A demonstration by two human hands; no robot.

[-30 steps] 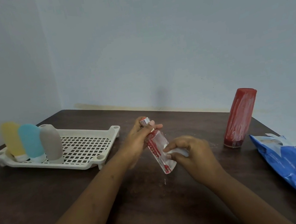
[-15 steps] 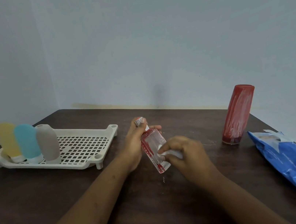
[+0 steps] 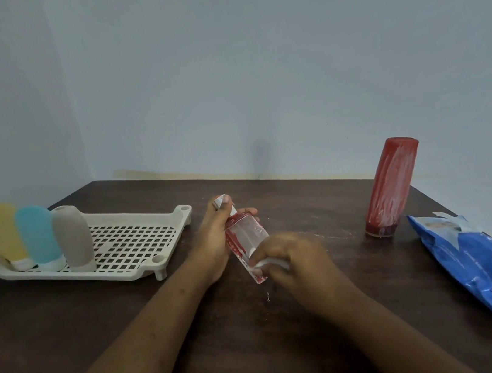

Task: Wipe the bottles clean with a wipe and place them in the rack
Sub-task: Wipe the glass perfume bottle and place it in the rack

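My left hand [image 3: 214, 242] grips the neck end of a small clear bottle [image 3: 246, 237] smeared with red, held tilted above the table. My right hand [image 3: 294, 259] pinches a white wipe [image 3: 265, 261] against the bottle's lower end. A tall red bottle [image 3: 390, 187] streaked with white stands upside down at the right. The white slotted rack [image 3: 138, 244] lies at the left and holds a yellow bottle [image 3: 5, 236], a blue bottle [image 3: 37, 238] and a grey bottle [image 3: 74, 239], all standing cap-down.
A blue pack of wipes [image 3: 486, 265] lies at the table's right edge. The dark wooden table [image 3: 262, 343] meets walls at the back and left. A few white specks lie on the table near my hands.
My right hand has slid the wipe down the clear bottle toward its lower end. The left hand keeps its grip on the bottle.
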